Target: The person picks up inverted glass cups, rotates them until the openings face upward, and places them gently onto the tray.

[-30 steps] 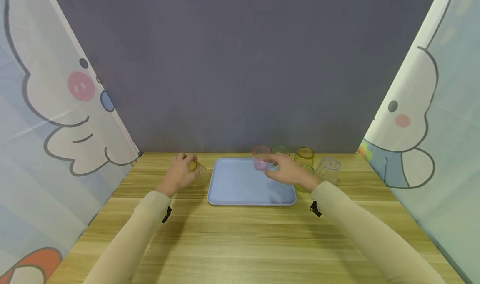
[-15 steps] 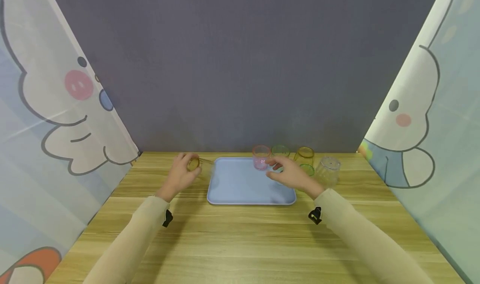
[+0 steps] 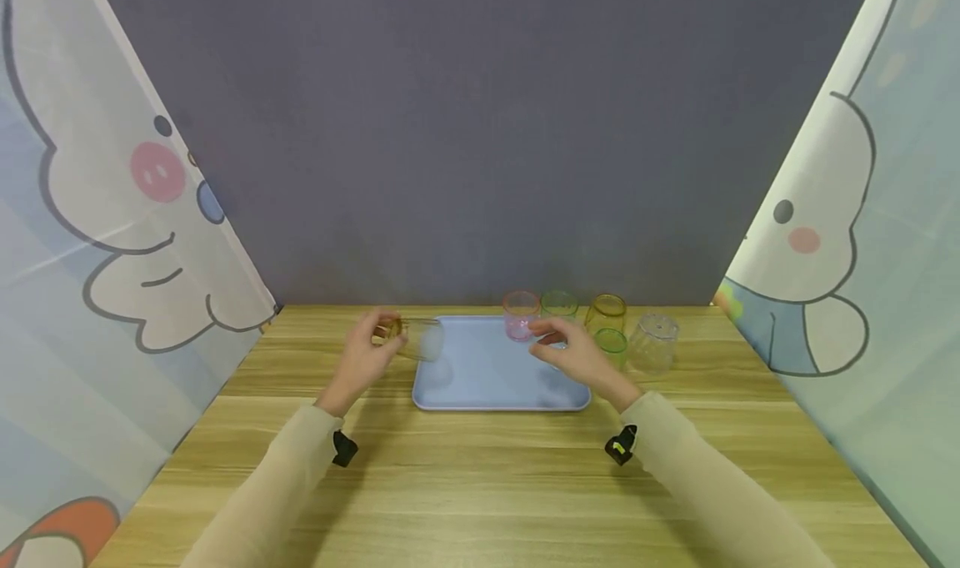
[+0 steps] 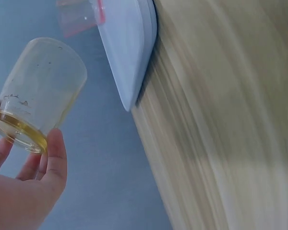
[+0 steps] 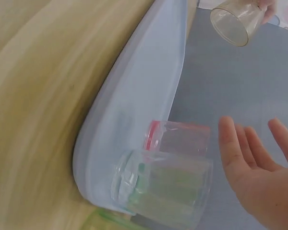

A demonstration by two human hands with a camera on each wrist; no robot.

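My left hand (image 3: 362, 358) grips an amber-tinted clear glass (image 3: 422, 339) by its thick base. The glass is held sideways over the left end of the pale blue tray (image 3: 480, 389), its mouth toward the right. In the left wrist view, thumb and fingers pinch the amber ring at the bottom of the glass (image 4: 45, 81). My right hand (image 3: 577, 358) hovers over the tray's right part, fingers loosely bent and holding nothing. Close to those fingers, a pink cup (image 3: 520, 318) stands on the tray; a clear glass (image 5: 173, 189) stands in front of it in the right wrist view.
Right of the tray are a yellow-rimmed glass (image 3: 606, 308), a green-rimmed glass (image 3: 611, 344) and a clear glass (image 3: 655, 344). Another green-tinted glass (image 3: 559, 303) is behind my right hand. A grey wall (image 3: 480, 151) rises at the table's back edge.
My left hand has turned the amber glass onto its side and brought its mouth rightward over the tray's edge. The right hand stays near the same spot, moving only slightly.
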